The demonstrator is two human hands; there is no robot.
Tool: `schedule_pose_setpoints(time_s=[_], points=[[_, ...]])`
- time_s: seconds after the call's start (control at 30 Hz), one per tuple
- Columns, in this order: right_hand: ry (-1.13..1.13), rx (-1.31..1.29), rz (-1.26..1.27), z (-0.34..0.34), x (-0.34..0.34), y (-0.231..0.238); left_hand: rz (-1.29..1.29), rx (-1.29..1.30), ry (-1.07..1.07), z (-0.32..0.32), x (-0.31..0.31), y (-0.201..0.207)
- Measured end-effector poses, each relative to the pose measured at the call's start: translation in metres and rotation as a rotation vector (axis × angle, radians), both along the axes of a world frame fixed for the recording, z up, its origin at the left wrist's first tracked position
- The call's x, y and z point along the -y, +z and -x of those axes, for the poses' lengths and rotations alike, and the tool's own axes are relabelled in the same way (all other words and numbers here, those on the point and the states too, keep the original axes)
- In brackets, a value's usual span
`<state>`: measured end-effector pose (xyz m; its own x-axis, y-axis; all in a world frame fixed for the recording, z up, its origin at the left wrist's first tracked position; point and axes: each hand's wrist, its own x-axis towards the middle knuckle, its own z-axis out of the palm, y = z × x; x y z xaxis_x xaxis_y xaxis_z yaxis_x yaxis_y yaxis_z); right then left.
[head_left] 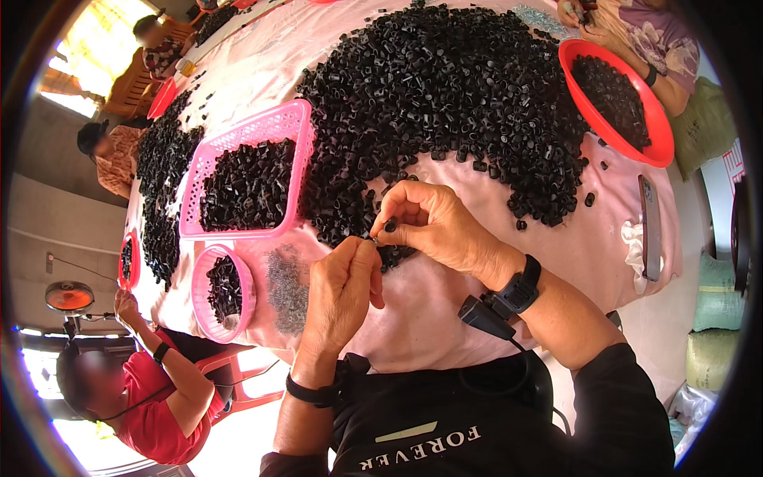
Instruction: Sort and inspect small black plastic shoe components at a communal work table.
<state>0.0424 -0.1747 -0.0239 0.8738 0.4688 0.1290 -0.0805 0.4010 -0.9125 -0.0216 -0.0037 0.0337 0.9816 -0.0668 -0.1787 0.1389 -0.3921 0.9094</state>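
Note:
My right hand (441,226) pinches a small black plastic piece (390,226) between thumb and forefinger. Close beside it, my left hand (342,278) is closed, thumb pressed against the forefinger; a tiny greyish bit shows at its fingertips, too small to name. The fingertips of both hands nearly meet above the near edge of a large heap of small black plastic pieces (429,87). Left of my left hand lies a loose pile of tiny silvery, wiry parts (287,290) on the pink cloth.
A pink slotted basket (298,171) and a round pink basket (248,298) hold black pieces at left. At the far right stands a red basin (661,147) of black pieces; a phone (649,230) lies nearer. Several people sit around the cloth-covered table (445,318).

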Motion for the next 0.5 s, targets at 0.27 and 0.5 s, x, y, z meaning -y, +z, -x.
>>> schedule_pose_setpoints(time_s=[0.27, 0.5], points=[[-0.003, -0.117, 0.046, -0.001, 0.0, 0.001, -0.348, 0.442, -0.004, -0.005, -0.001, -0.019], [0.039, -0.043, 0.063, 0.001, 0.001, 0.003, -0.413, 0.509, 0.031, -0.005, 0.0, -0.02]])
